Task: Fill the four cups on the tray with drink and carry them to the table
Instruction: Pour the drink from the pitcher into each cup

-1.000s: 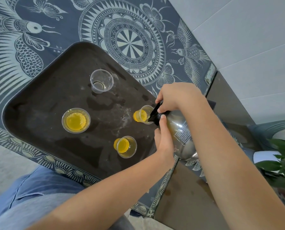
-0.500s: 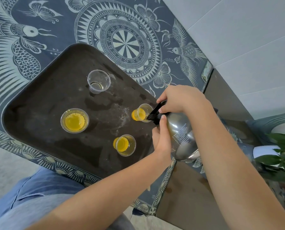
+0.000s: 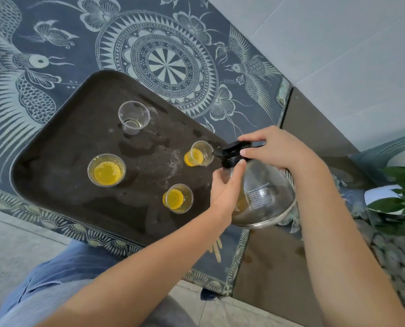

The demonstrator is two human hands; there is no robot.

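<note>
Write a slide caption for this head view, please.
Right hand and left hand tip the jug at a cup on the tray; three hold yellow drink, the fourth cup almost none.

Likely a home: a dark serving tray point(image 3: 55, 161) rests on a blue bird-and-mandala patterned cloth point(image 3: 55, 55), with pale large tiles point(image 3: 338, 55) beyond the tray and a leafy houseplant point(image 3: 385, 205) to its right
</note>
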